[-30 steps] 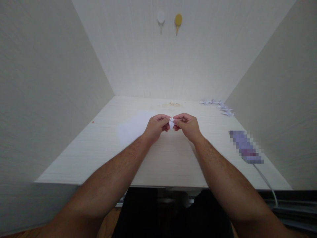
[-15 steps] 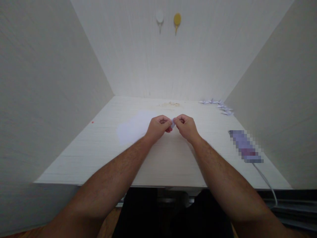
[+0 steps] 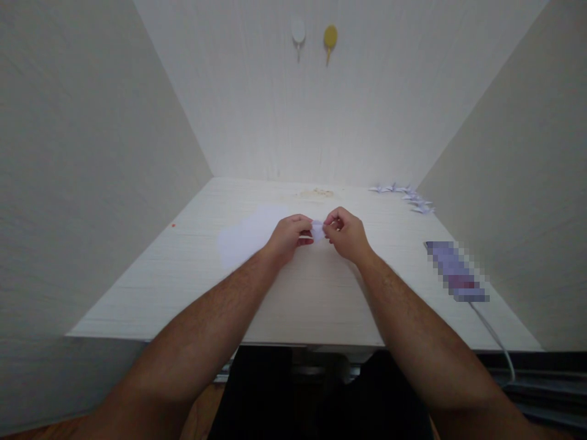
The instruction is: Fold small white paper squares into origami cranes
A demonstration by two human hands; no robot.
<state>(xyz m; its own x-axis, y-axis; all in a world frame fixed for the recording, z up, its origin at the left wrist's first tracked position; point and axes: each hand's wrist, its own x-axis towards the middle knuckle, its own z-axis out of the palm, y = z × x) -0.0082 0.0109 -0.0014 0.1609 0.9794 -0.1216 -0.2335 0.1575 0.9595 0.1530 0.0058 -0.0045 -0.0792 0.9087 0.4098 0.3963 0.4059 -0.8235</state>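
Observation:
A small folded piece of white paper point(image 3: 317, 230) sits between both my hands, just above the pale wooden desk point(image 3: 192, 269). My left hand point(image 3: 288, 237) pinches its left side with curled fingers. My right hand point(image 3: 347, 234) pinches its right side with thumb and fingertips. Most of the paper is hidden by my fingers. A stack of white paper sheets point(image 3: 247, 237) lies flat on the desk just left of my left hand.
Several small folded paper pieces point(image 3: 406, 195) lie in a row at the desk's back right. A blurred-out flat object point(image 3: 455, 271) with a white cable point(image 3: 493, 333) lies on the right. Two hooks point(image 3: 314, 36) hang on the back wall. Walls close in on both sides.
My hands stay together at the middle of the desk. The fingers have shifted on the paper, and a little more of it shows between them than half a second ago.

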